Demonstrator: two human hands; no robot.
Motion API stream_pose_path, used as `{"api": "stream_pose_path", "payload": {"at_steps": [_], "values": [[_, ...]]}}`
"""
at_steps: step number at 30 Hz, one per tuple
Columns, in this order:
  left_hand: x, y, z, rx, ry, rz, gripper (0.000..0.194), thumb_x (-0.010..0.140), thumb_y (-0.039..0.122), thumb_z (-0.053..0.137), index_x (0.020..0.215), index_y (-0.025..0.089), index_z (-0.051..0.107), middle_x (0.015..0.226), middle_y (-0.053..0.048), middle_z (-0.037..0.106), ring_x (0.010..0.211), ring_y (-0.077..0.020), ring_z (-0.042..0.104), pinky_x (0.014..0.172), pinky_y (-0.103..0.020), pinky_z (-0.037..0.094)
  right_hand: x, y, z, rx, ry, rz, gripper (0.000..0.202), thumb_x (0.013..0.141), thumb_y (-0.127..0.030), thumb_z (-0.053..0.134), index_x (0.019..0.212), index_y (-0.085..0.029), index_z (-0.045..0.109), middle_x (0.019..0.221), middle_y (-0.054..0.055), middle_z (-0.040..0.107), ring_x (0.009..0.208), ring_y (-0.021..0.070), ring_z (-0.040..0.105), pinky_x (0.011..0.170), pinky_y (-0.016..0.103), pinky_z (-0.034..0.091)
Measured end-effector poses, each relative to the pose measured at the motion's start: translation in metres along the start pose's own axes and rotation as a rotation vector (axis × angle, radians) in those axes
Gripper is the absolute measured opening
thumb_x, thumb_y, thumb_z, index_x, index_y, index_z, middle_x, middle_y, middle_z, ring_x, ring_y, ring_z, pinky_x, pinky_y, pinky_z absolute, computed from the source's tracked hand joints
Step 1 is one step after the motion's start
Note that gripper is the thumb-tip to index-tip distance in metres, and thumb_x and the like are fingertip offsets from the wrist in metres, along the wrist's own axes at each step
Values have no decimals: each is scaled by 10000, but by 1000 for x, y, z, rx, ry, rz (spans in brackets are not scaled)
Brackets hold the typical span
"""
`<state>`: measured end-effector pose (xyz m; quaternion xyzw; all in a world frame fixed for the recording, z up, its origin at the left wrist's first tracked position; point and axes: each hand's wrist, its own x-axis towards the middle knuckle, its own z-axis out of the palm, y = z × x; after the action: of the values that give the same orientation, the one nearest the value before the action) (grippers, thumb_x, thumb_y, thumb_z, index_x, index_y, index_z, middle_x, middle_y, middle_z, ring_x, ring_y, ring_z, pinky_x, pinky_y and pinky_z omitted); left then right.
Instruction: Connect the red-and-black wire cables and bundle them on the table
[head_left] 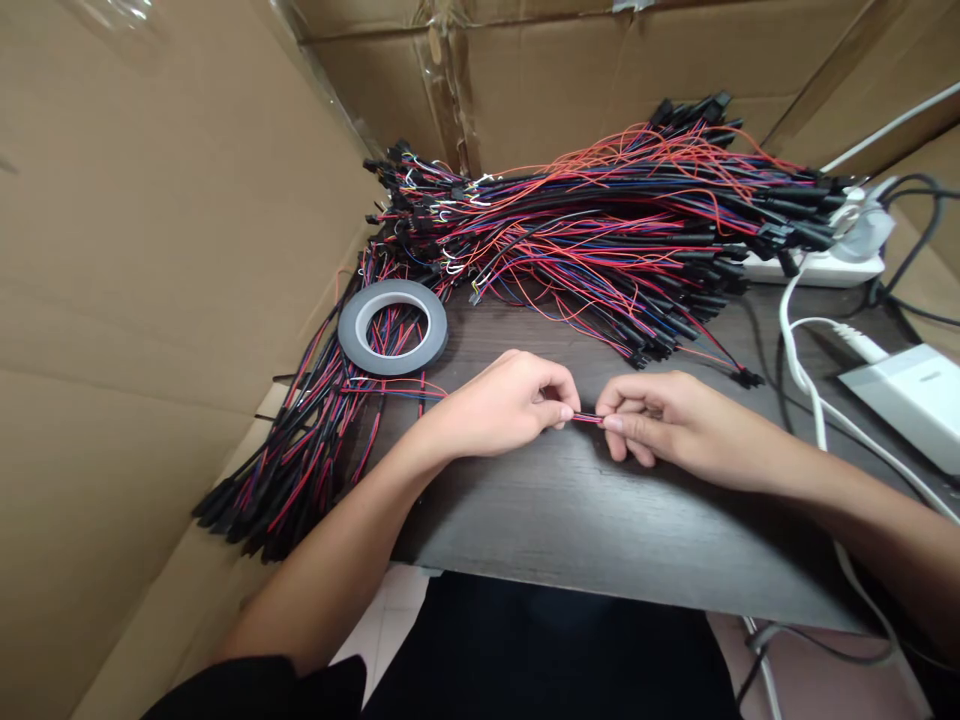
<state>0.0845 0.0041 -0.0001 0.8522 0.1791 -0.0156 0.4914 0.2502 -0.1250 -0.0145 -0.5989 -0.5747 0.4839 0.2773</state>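
Note:
Between my two hands a short stretch of red and dark wires shows, held just above the dark wooden table. My left hand pinches its left end between thumb and fingers. At the other end, my right hand grips the wires with thumb and forefinger, its other fingers curled. Red and blue wire ends come out behind my left wrist; whether they belong to the held wires I cannot tell. Left of that hand, a roll of grey tape lies on a bundle of wires.
A large heap of wire harnesses with black connectors lies along the back. Another bundle hangs over the left table edge. At right are a white power strip, a white box and a white cable. Cardboard walls surround the table.

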Motion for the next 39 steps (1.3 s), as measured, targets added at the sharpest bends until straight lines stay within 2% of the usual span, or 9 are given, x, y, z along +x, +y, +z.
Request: {"api": "stream_pose_path", "payload": {"at_steps": [3, 7, 13, 18, 22, 31, 35, 39], "values": [[0, 0, 0, 0, -7, -4, 105, 788, 99, 599, 773, 109, 702, 654, -2, 661, 604, -94, 556, 586, -203, 404, 1, -3, 2, -71, 50, 1, 185, 880, -273, 495, 719, -191, 536, 563, -1, 615, 504, 109, 505, 506, 235, 389], [0, -1, 0, -6, 17, -2, 96, 770, 122, 632, 760, 116, 728, 653, -1, 662, 595, -90, 536, 563, -199, 389, 1, -6, 4, -47, 70, 32, 176, 855, -294, 520, 711, -194, 538, 530, -7, 591, 490, 119, 497, 500, 244, 383], [-1, -2, 3, -123, 26, -100, 99, 787, 120, 590, 741, 101, 675, 508, 24, 568, 412, -68, 502, 439, -181, 376, 2, -8, 7, 33, 115, 63, 191, 831, -336, 557, 708, -193, 532, 514, -13, 560, 469, 112, 462, 475, 236, 350], [-2, -1, 4, -149, 3, -94, 100, 806, 126, 569, 752, 102, 649, 523, 9, 589, 400, -72, 537, 396, -158, 379, 5, -7, 9, 23, 131, -5, 210, 861, -353, 544, 808, -165, 622, 488, -34, 499, 458, 102, 403, 461, 231, 311], [-2, -1, 4, -172, -4, -114, 94, 803, 119, 572, 746, 99, 644, 551, -10, 610, 405, -82, 553, 374, -160, 393, 5, -7, 8, -32, 144, -61, 235, 863, -351, 551, 777, -166, 668, 538, -22, 485, 490, 104, 385, 451, 231, 289], [-4, -1, 4, -250, 10, -144, 112, 799, 52, 561, 722, 90, 632, 591, -24, 634, 469, -111, 624, 416, -181, 477, 4, -5, 3, -102, 127, -26, 261, 864, -376, 524, 691, -185, 565, 514, -33, 457, 478, 104, 381, 459, 232, 291], [-4, 1, 0, -183, 18, -170, 120, 796, 61, 555, 716, 92, 639, 576, -15, 622, 424, -96, 581, 388, -176, 425, 4, -3, -2, -67, 52, 0, 245, 878, -357, 515, 699, -191, 540, 489, -35, 499, 448, 96, 403, 447, 224, 307], [-3, 0, 1, -59, 4, -120, 137, 782, 66, 558, 705, 102, 665, 582, -12, 641, 428, -69, 533, 425, -171, 380, 5, -3, -2, -39, 20, 11, 220, 857, -315, 517, 680, -189, 555, 579, 13, 610, 504, 111, 502, 490, 231, 380]]}}
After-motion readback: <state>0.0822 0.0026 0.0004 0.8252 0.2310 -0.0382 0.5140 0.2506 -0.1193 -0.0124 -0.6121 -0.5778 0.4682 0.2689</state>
